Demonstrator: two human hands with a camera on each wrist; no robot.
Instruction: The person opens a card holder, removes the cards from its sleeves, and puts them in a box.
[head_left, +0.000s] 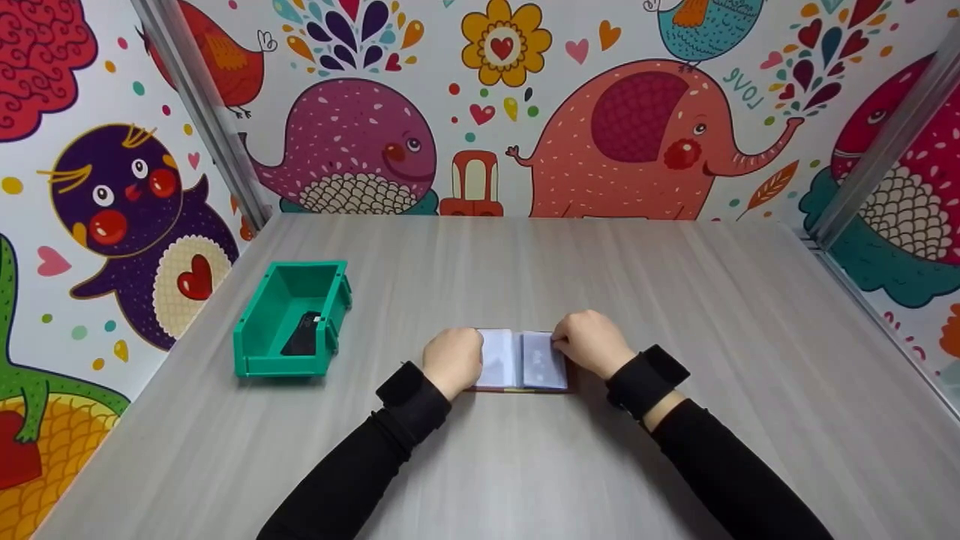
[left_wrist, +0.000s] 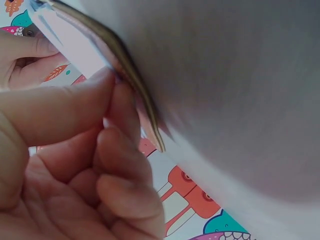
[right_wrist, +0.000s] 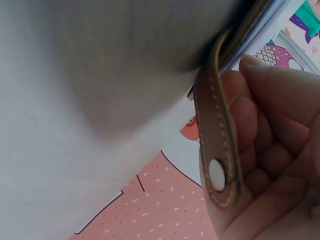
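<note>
A small card holder (head_left: 496,360) lies open on the table, with translucent plastic sleeves (head_left: 544,361) on its right side and whitish ones on its left. Its brown cover shows as a thin edge (left_wrist: 134,75) in the left wrist view. My left hand (head_left: 453,363) pinches the holder's left side between thumb and index finger, the other fingers curled. On the right side, my right hand (head_left: 592,343) pinches the edge near the upper corner. A stitched brown leather strap (right_wrist: 212,110) with a metal snap (right_wrist: 217,174) hangs beside the right fingers.
At the left of the wood-grain table (head_left: 480,465) stands a green plastic bin (head_left: 281,367) with a flat black item (head_left: 302,337) inside. Metal posts (head_left: 214,112) and walls printed with cartoon animals border the table. Both wrists wear black bands (head_left: 646,381).
</note>
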